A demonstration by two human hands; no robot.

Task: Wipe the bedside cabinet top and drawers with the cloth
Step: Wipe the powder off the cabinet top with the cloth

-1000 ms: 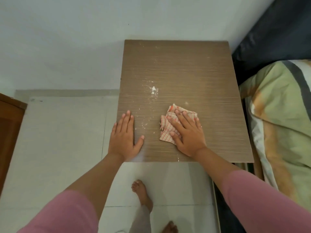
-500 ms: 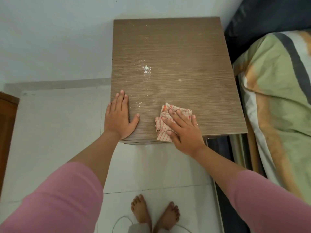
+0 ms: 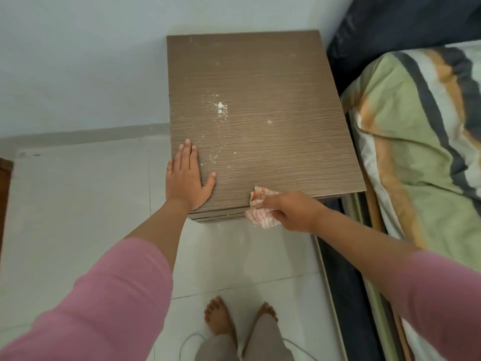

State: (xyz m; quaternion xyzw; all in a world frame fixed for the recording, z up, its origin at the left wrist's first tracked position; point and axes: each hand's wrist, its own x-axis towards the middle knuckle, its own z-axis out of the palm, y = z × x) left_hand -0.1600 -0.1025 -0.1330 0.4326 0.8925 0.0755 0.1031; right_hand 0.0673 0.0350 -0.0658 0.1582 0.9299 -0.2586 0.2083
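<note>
The brown wood-grain bedside cabinet top [image 3: 273, 84] fills the middle of the view, with white powder specks [image 3: 220, 107] left of its centre. My left hand [image 3: 187, 178] lies flat, fingers together, on the top's near left corner. My right hand [image 3: 291, 210] is closed on the white cloth with orange stripes [image 3: 260, 214] at the top's front edge, and the cloth hangs partly over the drawer fronts [image 3: 218, 217]. Only thin strips of the drawer fronts show below the edge.
A bed with a green, orange and dark striped cover [image 3: 421, 142] stands close on the right, its dark headboard [image 3: 390, 24] behind. The wall [image 3: 78, 61] is behind the cabinet. White tiled floor [image 3: 78, 204] lies left and in front, with my bare feet [image 3: 221, 319] and a thin cable [image 3: 187, 342].
My right hand dragged the cloth from the top's middle toward me and over the front edge, then bunched it in its fingers. My left hand stayed flat on the near left corner.
</note>
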